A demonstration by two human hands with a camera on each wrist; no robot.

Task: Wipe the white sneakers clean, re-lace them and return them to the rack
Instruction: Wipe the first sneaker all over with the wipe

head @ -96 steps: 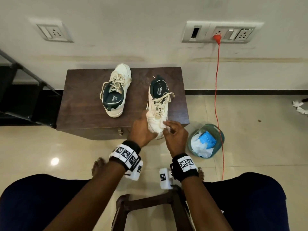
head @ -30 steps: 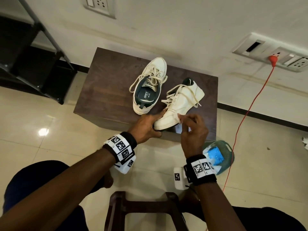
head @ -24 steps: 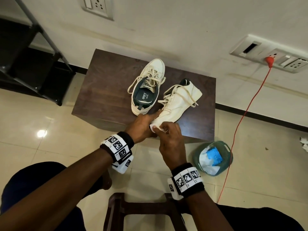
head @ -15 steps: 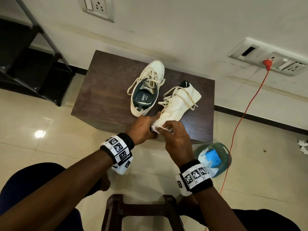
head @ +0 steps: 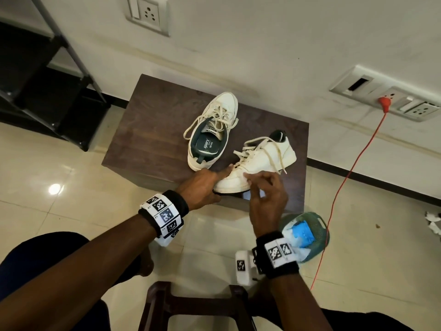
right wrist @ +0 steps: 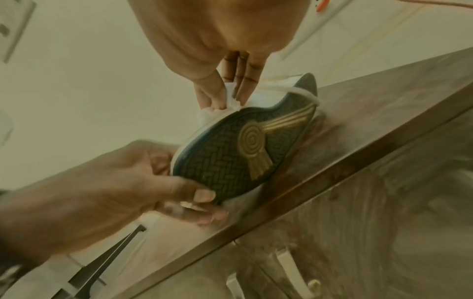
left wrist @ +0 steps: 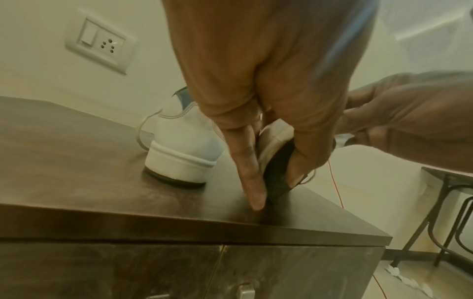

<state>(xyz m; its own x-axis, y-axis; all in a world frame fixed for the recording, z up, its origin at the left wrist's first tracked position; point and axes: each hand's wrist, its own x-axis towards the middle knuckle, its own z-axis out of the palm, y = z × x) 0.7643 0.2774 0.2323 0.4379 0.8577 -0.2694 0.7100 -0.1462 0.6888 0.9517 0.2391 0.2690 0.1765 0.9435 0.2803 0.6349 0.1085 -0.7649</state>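
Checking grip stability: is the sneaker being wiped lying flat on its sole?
No, the sneaker is tipped on its side, its patterned sole facing the right-wrist camera.

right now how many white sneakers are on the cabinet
2: one sneaker stands flat toward the wall; the tilted sneaker at the cabinet's front edge is gripped by the left hand.

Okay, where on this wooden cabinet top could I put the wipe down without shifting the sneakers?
The left half of the cabinet top is bare, from its left edge to the upright sneaker. The right front corner is crowded: the left hand holds the tilted sneaker by its toe, and the right hand pinches the wipe against it.
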